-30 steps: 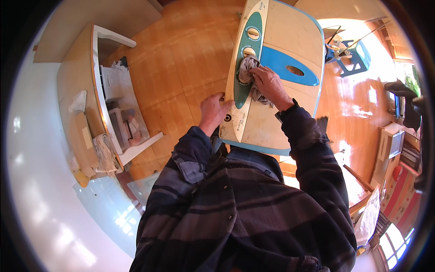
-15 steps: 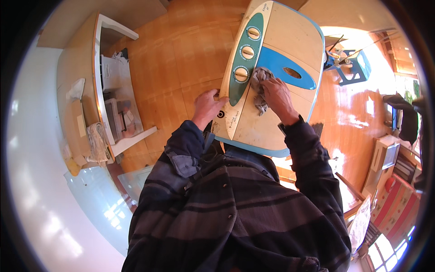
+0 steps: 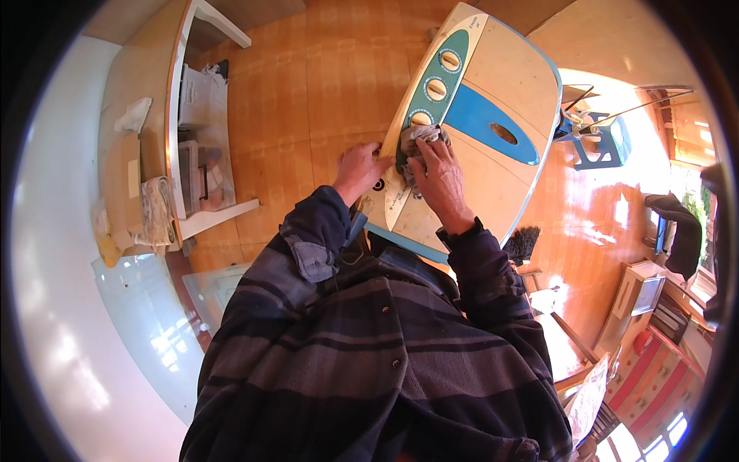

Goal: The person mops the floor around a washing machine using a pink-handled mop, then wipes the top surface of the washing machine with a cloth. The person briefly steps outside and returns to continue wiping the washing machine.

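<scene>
A beige washing machine (image 3: 508, 73) with a blue lid inset (image 3: 481, 115) stands before me. Along its left side runs a green control panel (image 3: 460, 45) with round dials. My right hand (image 3: 440, 183) presses a crumpled grey cloth (image 3: 423, 135) onto the panel's near end, by the lowest dial (image 3: 421, 118). The cloth covers part of that dial's surround. At the machine's left edge, my left hand (image 3: 359, 172) rests with thumb and forefinger apart, the thumb touching the rim; its other fingers are partly hidden. Below the thumb is a dark round fitting (image 3: 379, 185).
A white-edged shelf unit (image 3: 178, 100) with plastic boxes stands on the left. Beyond the machine on the right is a blue plastic stool (image 3: 608, 146) with sticks across it. A dark brush (image 3: 523, 242) lies near the machine's near right corner. Tiled floor (image 3: 308, 85) surrounds it.
My right hand has moved the cloth left, from the lid onto the green panel near the lowest dial. The left hand stays at the edge. The view has shifted slightly.
</scene>
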The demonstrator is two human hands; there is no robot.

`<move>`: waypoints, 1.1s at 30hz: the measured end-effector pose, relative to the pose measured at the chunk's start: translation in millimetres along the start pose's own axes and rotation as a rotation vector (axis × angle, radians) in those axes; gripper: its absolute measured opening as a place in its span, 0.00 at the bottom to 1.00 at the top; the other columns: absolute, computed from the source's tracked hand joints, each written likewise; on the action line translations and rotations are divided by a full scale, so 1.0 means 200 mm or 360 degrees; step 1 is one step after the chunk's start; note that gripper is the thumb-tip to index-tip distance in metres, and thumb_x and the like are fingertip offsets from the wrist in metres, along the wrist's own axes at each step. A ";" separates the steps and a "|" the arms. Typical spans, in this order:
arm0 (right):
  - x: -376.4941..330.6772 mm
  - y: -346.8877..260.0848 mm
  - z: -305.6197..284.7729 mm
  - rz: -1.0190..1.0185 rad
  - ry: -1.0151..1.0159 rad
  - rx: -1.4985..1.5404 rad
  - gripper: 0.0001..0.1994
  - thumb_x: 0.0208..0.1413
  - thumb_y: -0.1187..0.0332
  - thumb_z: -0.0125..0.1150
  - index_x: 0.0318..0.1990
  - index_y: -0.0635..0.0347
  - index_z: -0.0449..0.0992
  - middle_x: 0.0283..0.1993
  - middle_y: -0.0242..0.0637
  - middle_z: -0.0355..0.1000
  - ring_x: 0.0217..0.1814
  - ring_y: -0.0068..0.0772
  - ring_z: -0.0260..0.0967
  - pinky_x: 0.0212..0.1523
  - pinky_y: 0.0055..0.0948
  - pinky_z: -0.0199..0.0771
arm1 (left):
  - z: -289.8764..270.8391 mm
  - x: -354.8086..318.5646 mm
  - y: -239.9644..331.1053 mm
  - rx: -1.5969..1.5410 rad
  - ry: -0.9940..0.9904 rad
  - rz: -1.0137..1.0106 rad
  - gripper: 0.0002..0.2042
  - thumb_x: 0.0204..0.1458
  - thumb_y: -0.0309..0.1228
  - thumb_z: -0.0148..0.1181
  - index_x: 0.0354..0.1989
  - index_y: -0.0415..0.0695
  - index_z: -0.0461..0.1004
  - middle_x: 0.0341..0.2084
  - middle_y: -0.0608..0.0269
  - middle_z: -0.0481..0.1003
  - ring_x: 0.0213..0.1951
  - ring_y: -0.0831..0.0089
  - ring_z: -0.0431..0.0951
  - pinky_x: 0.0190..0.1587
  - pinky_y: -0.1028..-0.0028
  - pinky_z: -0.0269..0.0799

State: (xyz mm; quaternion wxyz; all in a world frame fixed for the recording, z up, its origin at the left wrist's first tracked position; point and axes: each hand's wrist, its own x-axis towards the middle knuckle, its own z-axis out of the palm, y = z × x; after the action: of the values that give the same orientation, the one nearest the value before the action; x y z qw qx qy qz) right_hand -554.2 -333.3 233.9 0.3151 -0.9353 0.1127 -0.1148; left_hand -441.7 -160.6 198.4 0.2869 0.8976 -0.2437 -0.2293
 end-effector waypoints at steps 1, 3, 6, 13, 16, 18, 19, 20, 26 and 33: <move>0.01 0.00 0.02 0.0018 -0.0004 0.0027 0.22 0.57 0.67 0.66 0.57 0.66 0.76 0.51 0.47 0.72 0.57 0.55 0.68 0.58 0.47 0.70 | 0.00 0.00 0.00 -0.0003 0.0009 0.0012 0.23 0.54 0.50 0.65 0.48 0.44 0.81 0.41 0.49 0.82 0.46 0.49 0.81 0.50 0.57 0.74; 0.04 0.01 0.04 0.0033 -0.0018 0.0071 0.23 0.56 0.67 0.66 0.58 0.66 0.75 0.51 0.48 0.71 0.58 0.55 0.68 0.58 0.46 0.70 | 0.01 0.00 -0.01 0.0031 0.0040 0.0018 0.23 0.54 0.50 0.65 0.48 0.44 0.81 0.41 0.50 0.83 0.47 0.49 0.81 0.50 0.56 0.73; 0.07 0.02 0.06 0.0042 -0.0039 0.0117 0.24 0.56 0.68 0.66 0.60 0.66 0.75 0.53 0.49 0.71 0.59 0.56 0.68 0.60 0.45 0.70 | 0.02 0.00 -0.01 0.0008 0.0034 -0.0006 0.23 0.54 0.50 0.65 0.49 0.44 0.81 0.41 0.49 0.82 0.47 0.49 0.81 0.51 0.56 0.73; 0.12 0.03 0.11 0.0058 0.0029 0.0132 0.24 0.56 0.69 0.65 0.61 0.63 0.75 0.55 0.49 0.72 0.60 0.54 0.68 0.62 0.45 0.69 | 0.03 0.01 -0.03 -0.0143 -0.0032 -0.0077 0.23 0.52 0.52 0.65 0.48 0.48 0.82 0.41 0.54 0.82 0.50 0.52 0.79 0.57 0.54 0.64; 0.15 -0.01 0.12 0.0130 0.0050 -0.0040 0.23 0.57 0.67 0.63 0.61 0.60 0.75 0.56 0.48 0.73 0.60 0.53 0.68 0.62 0.46 0.69 | 0.03 0.02 -0.04 -0.0180 -0.0072 -0.0097 0.23 0.53 0.51 0.65 0.48 0.48 0.82 0.42 0.54 0.82 0.51 0.53 0.78 0.57 0.53 0.64; 0.15 -0.04 0.12 0.0181 0.0031 -0.0172 0.22 0.58 0.66 0.62 0.60 0.59 0.76 0.55 0.47 0.74 0.61 0.51 0.69 0.62 0.46 0.69 | 0.04 0.02 -0.04 -0.0142 -0.0035 -0.0114 0.22 0.53 0.51 0.65 0.49 0.47 0.82 0.43 0.54 0.82 0.51 0.53 0.78 0.57 0.53 0.64; 0.15 -0.05 0.11 0.0214 0.0009 -0.0230 0.21 0.58 0.66 0.61 0.60 0.59 0.76 0.54 0.46 0.75 0.62 0.51 0.69 0.62 0.45 0.69 | 0.04 0.01 -0.04 -0.0121 -0.0030 -0.0105 0.23 0.53 0.51 0.65 0.49 0.47 0.82 0.43 0.54 0.82 0.51 0.53 0.78 0.57 0.53 0.64; 0.15 -0.05 0.10 0.0208 0.0009 -0.0278 0.21 0.58 0.65 0.61 0.59 0.59 0.76 0.54 0.45 0.76 0.62 0.50 0.69 0.62 0.44 0.69 | 0.04 0.01 -0.03 -0.0099 -0.0023 -0.0092 0.23 0.53 0.51 0.65 0.49 0.47 0.82 0.43 0.54 0.82 0.51 0.53 0.78 0.57 0.53 0.65; 0.14 0.00 0.09 0.0120 0.0012 -0.0413 0.16 0.59 0.63 0.56 0.54 0.53 0.79 0.53 0.43 0.77 0.56 0.48 0.72 0.54 0.49 0.70 | 0.03 0.00 -0.02 -0.0117 0.0061 -0.0023 0.22 0.54 0.50 0.65 0.48 0.44 0.81 0.39 0.50 0.82 0.45 0.51 0.81 0.50 0.57 0.71; 0.01 0.32 -0.24 0.0632 0.0035 -0.0480 0.13 0.62 0.62 0.56 0.49 0.54 0.80 0.46 0.45 0.79 0.47 0.51 0.75 0.51 0.48 0.74 | 0.05 0.02 -0.05 -0.0113 -0.0027 -0.0098 0.26 0.53 0.54 0.65 0.46 0.42 0.80 0.38 0.47 0.81 0.45 0.49 0.80 0.50 0.53 0.71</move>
State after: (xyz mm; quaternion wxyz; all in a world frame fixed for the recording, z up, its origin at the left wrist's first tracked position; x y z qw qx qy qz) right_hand -574.5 -410.6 231.0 0.1871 -0.9300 0.3136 -0.0425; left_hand -440.5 -159.4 183.6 0.3093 0.8919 -0.2101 -0.2542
